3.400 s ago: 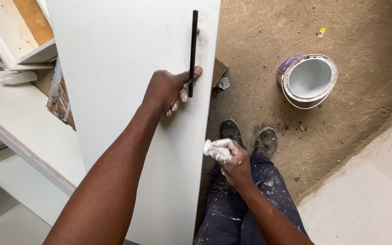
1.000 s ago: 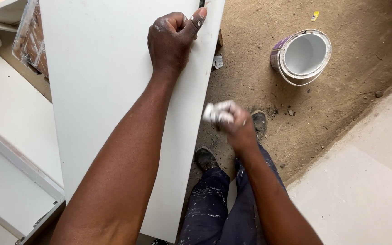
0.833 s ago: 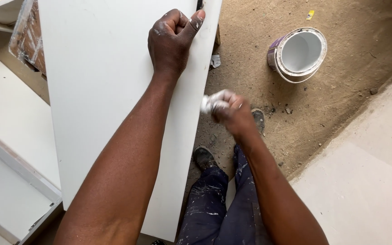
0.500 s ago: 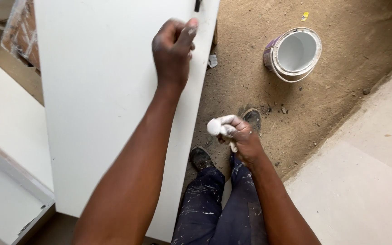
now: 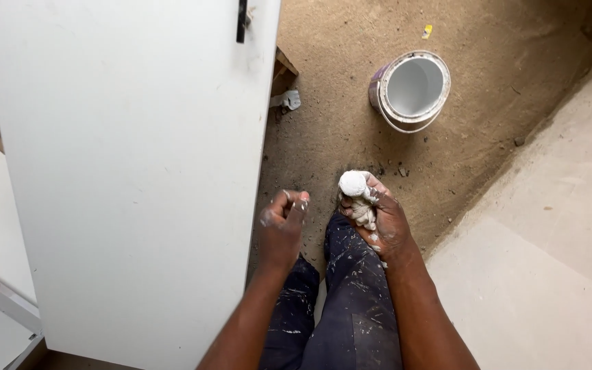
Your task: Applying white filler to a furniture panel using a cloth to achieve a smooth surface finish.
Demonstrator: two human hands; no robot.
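The left hand (image 5: 281,229) is in the middle of the frame, a bit low. Its arm comes up from the bottom edge. The fingers are curled in toward the palm, loose, and they hold nothing. There are white paint spots on the fingertips (image 5: 301,201). This hand is just beside the right edge of the big white door (image 5: 131,171), but it does not touch it.

The right hand (image 5: 378,219) is a little to the right of it, and its arm also comes up from the bottom edge. Its fingers are wrapped tight around a white cloth ball (image 5: 355,185). The round top of the ball pokes out above the fingers, and the twisted tail is squeezed in the palm.

The white door fills the left half of the frame. A thin black handle (image 5: 242,20) is near its top edge. A paint bucket (image 5: 411,89), white inside, sits on the brown dirt floor (image 5: 501,75) in the upper right, well apart from both hands. Below the hands are dark trousers (image 5: 351,308) with paint splashes. A pale slab (image 5: 556,260) lies at the lower right.
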